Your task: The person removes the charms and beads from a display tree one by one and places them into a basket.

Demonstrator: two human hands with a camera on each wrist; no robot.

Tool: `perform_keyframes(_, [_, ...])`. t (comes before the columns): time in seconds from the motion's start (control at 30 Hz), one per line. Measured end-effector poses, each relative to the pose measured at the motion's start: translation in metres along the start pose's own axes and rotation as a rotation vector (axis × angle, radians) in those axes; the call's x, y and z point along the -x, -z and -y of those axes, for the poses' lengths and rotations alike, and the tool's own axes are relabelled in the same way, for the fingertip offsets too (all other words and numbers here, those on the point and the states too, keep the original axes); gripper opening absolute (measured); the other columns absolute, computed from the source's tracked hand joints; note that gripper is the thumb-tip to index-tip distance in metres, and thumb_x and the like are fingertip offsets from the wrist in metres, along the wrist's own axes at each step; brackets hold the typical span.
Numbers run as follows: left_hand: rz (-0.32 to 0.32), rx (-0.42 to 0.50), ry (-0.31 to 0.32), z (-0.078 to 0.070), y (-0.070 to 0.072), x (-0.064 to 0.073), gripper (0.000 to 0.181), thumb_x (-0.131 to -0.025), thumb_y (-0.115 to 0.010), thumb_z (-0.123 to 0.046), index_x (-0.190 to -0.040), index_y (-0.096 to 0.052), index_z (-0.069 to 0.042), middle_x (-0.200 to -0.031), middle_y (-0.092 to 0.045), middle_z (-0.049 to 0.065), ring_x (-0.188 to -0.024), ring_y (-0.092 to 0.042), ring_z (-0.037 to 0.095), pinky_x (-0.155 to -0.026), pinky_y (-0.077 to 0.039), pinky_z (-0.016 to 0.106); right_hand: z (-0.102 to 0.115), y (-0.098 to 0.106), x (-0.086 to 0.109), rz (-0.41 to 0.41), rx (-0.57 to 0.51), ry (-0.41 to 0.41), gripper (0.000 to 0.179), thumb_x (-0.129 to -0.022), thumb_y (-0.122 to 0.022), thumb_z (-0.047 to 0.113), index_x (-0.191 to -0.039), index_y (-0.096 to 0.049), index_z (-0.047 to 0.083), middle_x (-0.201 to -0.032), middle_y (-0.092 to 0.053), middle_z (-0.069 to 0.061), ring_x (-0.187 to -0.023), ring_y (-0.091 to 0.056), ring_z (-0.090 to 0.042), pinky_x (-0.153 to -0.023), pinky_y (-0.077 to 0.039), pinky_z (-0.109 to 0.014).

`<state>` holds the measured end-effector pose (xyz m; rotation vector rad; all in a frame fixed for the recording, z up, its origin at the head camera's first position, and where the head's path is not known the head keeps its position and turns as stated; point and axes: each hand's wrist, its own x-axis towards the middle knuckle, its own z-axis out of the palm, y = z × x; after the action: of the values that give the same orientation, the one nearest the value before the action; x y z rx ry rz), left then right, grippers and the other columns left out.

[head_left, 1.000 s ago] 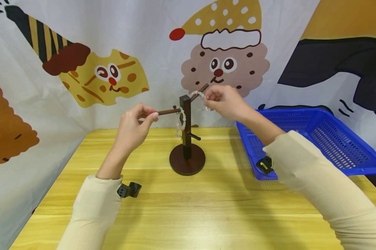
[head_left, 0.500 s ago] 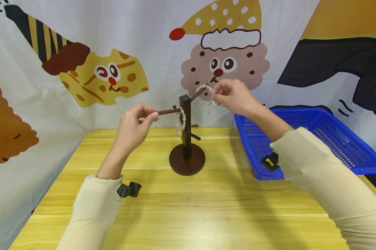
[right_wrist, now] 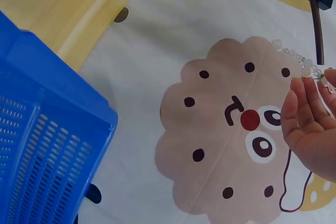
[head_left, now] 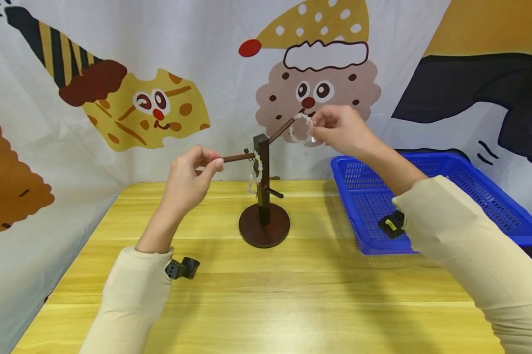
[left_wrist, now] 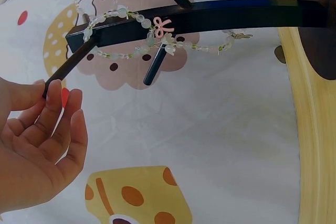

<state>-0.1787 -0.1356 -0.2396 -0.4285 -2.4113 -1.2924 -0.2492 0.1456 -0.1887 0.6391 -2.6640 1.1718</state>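
A dark wooden stand [head_left: 263, 196] with a round base and several pegs stands on the table. My left hand [head_left: 191, 174] pinches the outer end of its left peg [head_left: 237, 158] between thumb and fingers. On that peg, close against the post, hangs a pale beaded bracelet [head_left: 259, 169]; the left wrist view shows a pink bow charm [left_wrist: 161, 27] on it. My right hand [head_left: 343, 130] pinches the side of a second clear-beaded bracelet [head_left: 301, 116], held up at the tip of the upper right peg [head_left: 281, 131]. Its loop overlaps the peg's end in the head view.
A blue perforated plastic basket [head_left: 359, 216] sits at the table's right, under my right forearm. The wood-grain table [head_left: 266, 295] ends at the back against a white cloth [head_left: 221, 59] printed with cartoon biscuits and cheese.
My right hand has moved up and to the right, drawing its bracelet outward along the upper right peg to the tip. My left hand has stayed on the left peg.
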Motion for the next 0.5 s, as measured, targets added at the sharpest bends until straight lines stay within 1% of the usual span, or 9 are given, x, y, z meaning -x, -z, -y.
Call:
perform_keyframes(0.13, [-0.003,-0.001,0.003,0.001,0.000,0.000,0.016,-0.092,-0.055,-0.012,-0.096,-0.058,0.003,-0.089,-0.063,0.015,-0.086,-0.059,0.023,-0.077,-0.048,0.039,-0.001,0.002,0.002,0.000,0.001,0.017,0.010,-0.088,-0.059,0.008,-0.089,-0.061,-0.002,-0.073,-0.059,-0.011,-0.060,-0.053,-0.014,-0.055,-0.042,-0.021])
perform_keyframes(0.2, [-0.004,-0.002,0.004,0.001,0.000,-0.001,0.016,-0.092,-0.055,-0.012,-0.096,-0.058,0.003,-0.089,-0.063,0.014,-0.086,-0.059,0.023,-0.076,-0.048,0.038,-0.002,0.003,0.003,0.002,-0.005,0.019,0.009,-0.088,-0.059,0.007,-0.089,-0.061,-0.002,-0.073,-0.059,-0.011,-0.060,-0.053,-0.015,-0.055,-0.042,-0.021])
perform_keyframes(0.5, [-0.005,-0.007,0.007,0.001,0.000,-0.001,0.015,-0.092,-0.055,-0.011,-0.095,-0.058,0.003,-0.089,-0.063,0.014,-0.086,-0.059,0.023,-0.077,-0.048,0.039,-0.004,0.007,0.014,0.030,0.002,-0.006,0.010,-0.088,-0.059,0.009,-0.088,-0.061,0.000,-0.074,-0.059,-0.010,-0.065,-0.052,-0.021,-0.054,-0.043,-0.022])
